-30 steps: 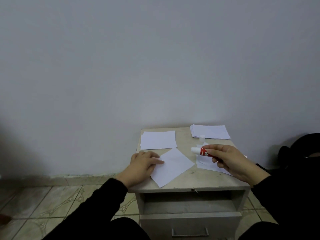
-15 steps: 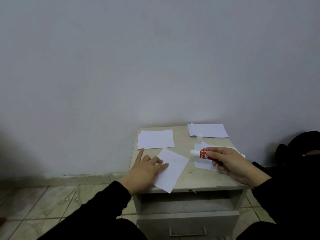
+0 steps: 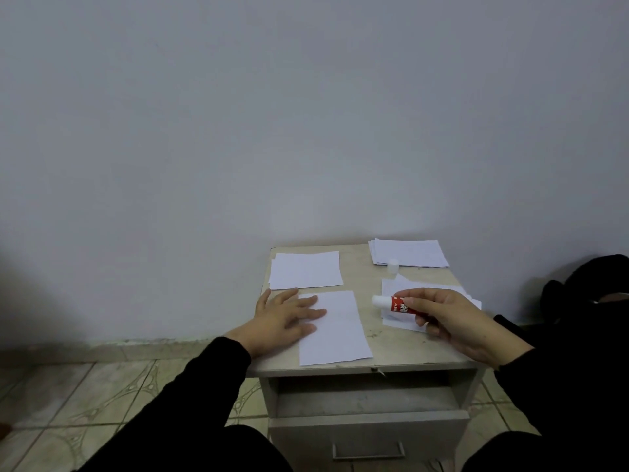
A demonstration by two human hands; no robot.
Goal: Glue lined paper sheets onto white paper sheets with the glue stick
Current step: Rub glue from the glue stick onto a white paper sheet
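Sheet (image 3: 335,327) flat near counter (image 3: 401,345) front edge, left hand (image 3: 284,320) pressing it with straight fingers. Right hand (image 3: 449,318) grip wraps uncapped glue stick (image 3: 391,304), tip just right of sheet. Keep sheet pinned, stroke glue edge to edge, cover corners.

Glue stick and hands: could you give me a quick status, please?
Left hand flat on front sheet. Right hand grips uncapped glue stick. Cap near far stack.
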